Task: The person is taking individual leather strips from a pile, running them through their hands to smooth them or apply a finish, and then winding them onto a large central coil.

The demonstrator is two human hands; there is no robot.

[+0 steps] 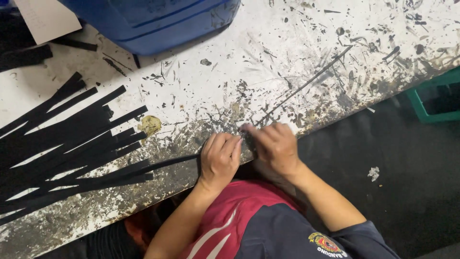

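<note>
Left hand [219, 158] curled, knuckles up, at the near edge of the table [268, 62]. Right hand [274, 146] just beside it, fingertips [247, 128] pinched together. Both forearms bare, angled up toward that edge.

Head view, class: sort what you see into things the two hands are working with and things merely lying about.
In hand:
left hand, closed on the thin black strip
right hand, fingers pinching the thin dark rod
pile of black strips beside the left hand

Lying about:
blue container
white card
green stool
paper scrap on the floor
</note>
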